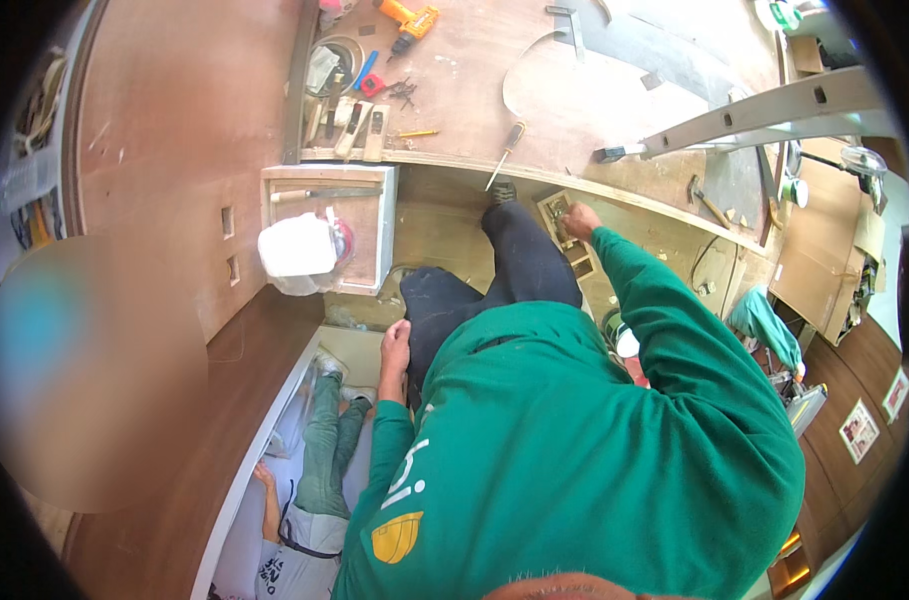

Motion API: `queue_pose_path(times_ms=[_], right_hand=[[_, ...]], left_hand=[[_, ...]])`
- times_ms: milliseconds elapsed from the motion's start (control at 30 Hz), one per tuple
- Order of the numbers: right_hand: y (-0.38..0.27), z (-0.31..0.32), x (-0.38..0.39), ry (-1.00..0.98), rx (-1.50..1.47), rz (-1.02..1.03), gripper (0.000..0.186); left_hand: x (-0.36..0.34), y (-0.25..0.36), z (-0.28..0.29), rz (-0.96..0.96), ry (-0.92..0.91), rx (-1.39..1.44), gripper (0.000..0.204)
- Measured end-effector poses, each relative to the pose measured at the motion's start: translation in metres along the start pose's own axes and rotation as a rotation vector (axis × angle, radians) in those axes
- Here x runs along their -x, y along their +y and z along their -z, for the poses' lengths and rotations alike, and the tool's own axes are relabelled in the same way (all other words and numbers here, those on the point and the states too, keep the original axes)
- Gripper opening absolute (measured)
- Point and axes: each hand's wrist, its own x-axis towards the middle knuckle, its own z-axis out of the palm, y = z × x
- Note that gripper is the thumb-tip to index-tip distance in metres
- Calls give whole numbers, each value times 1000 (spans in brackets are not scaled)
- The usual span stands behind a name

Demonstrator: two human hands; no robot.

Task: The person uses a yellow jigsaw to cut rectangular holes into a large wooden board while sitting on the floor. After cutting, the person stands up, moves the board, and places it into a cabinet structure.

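Note:
My right hand (579, 222) is at a small wooden box with compartments (554, 208), below the workbench edge. Its fingers curl inward over the box; what they grip, if anything, is too small to make out. Beside my thigh hangs my left hand (395, 347), its fingers loosely extended, holding nothing I can see. A screwdriver (508, 152) juts over the bench edge, left of the box. To the left, a white plastic jug (296, 252) stands at an open drawer (373, 235) in which a wooden-handled tool (292, 197) lies.
On the workbench (474, 90) lie an orange drill (407, 22), a pencil (417, 133), a hammer (709, 203) and planes (352, 130). A metal ladder (764, 120) crosses the right side. Another person in green trousers (324, 450) is at the lower left, beside a brown panel.

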Motion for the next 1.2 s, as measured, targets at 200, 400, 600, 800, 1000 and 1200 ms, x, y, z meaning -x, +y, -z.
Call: queue_pose_path(times_ms=[200, 400, 600, 800, 1000, 1200], right_hand=[[-74, 60, -33, 61, -155, 210, 65], [-135, 43, -148, 9, -123, 146, 79], [-143, 12, -239, -79, -384, 7, 54], [-123, 82, -267, 460, -80, 575, 72], [-245, 169, -165, -48, -23, 57, 67], [-394, 104, -34, -289, 269, 243, 70]], left_hand=[[30, 127, -54, -75, -98, -127, 58], [32, 70, -73, 212, -110, 3, 56], [32, 15, -71, 431, 154, 370, 51], [56, -89, -89, 404, 191, 659, 44], [46, -118, -129, 218, 364, 807, 39], [3, -69, -129, 51, 733, 808, 43]])
